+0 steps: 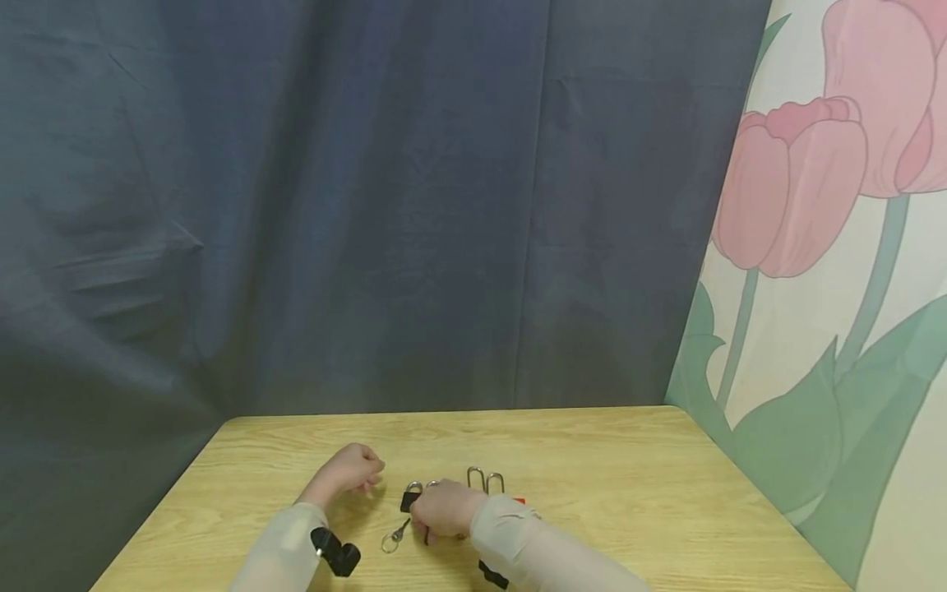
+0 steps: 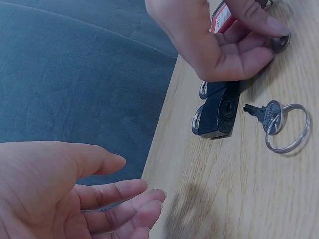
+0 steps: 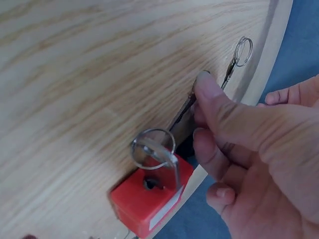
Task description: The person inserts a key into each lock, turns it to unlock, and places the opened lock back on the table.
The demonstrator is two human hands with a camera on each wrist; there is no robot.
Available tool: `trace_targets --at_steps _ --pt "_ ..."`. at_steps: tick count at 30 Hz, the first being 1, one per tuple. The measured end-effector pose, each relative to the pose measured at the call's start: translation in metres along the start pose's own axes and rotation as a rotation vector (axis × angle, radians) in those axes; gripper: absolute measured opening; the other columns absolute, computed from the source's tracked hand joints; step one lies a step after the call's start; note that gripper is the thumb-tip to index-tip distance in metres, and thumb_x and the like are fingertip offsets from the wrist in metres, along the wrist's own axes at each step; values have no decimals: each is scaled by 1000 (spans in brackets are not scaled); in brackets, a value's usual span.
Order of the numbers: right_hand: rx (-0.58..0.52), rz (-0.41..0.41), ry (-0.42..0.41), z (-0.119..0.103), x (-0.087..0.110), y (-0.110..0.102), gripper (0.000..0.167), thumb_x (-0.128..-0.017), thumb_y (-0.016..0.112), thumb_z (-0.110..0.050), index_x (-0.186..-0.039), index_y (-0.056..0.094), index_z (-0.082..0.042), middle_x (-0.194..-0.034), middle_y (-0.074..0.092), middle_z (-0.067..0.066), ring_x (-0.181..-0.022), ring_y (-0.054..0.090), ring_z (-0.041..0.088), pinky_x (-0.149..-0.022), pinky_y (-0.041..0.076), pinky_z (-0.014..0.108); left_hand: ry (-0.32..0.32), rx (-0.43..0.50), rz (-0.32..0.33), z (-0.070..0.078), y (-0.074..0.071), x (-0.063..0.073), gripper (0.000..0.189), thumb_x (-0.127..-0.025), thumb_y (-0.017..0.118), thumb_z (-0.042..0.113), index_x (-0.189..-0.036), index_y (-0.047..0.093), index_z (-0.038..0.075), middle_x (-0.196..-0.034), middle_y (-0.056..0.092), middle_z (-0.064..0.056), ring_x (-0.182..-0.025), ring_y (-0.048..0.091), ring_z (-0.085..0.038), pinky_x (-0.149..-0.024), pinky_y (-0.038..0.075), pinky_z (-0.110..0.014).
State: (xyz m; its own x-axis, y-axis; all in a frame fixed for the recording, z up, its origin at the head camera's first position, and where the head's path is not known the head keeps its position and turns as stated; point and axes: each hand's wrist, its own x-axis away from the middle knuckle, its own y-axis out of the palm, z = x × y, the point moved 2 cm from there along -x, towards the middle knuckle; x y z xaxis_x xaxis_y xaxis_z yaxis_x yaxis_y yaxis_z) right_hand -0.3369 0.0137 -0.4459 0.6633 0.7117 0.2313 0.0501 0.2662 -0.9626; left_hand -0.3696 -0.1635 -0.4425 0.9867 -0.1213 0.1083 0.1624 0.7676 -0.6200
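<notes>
My right hand (image 1: pixel 447 506) pinches a dark key (image 2: pixel 280 44) by its round head between thumb and fingertips, just over the table beside the padlocks. A black padlock (image 2: pixel 219 114) lies near that hand, with a second dark padlock (image 2: pixel 215 88) against it, partly covered by the hand. The red padlock (image 3: pixel 149 199) lies on its other side, with a key on a ring (image 3: pixel 154 149) at its keyhole face. Another key with a ring (image 2: pixel 273 117) lies loose on the wood. My left hand (image 1: pixel 351 473) hovers above the table to the left, fingers relaxed and holding nothing.
The wooden table (image 1: pixel 629 469) backs onto a dark curtain (image 1: pixel 414 205). Two tall padlock shackles (image 1: pixel 484 478) stick up behind the right hand. A tulip-painted wall (image 1: pixel 777 345) borders the table's right side.
</notes>
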Motion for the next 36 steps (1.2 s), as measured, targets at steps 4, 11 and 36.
trace_targets --at_steps 4,11,36 --pt "-44 -27 3 1 2 -1 15 -75 75 -34 -79 63 -26 -75 60 -16 -70 54 0 -63 44 16 4 1 -3 1 0 -1 17 -95 55 10 -96 63 -5 -71 59 -8 -53 46 -11 -51 37 -23" --pt "-155 -35 -31 0 5 -2 18 -81 73 -29 -85 56 -24 -77 56 -15 -70 52 0 -62 43 15 7 -5 -1 -1 -2 -2 17 -94 55 10 -94 62 -5 -71 59 -8 -54 47 -12 -51 38 -23" --pt "-966 574 346 119 60 3 15 -98 55 -12 -90 59 1 -74 63 9 -61 56 17 -54 47 25 -10 16 -3 0 -3 2 16 -95 53 8 -93 61 -5 -73 60 -9 -55 47 -12 -53 38 -23"
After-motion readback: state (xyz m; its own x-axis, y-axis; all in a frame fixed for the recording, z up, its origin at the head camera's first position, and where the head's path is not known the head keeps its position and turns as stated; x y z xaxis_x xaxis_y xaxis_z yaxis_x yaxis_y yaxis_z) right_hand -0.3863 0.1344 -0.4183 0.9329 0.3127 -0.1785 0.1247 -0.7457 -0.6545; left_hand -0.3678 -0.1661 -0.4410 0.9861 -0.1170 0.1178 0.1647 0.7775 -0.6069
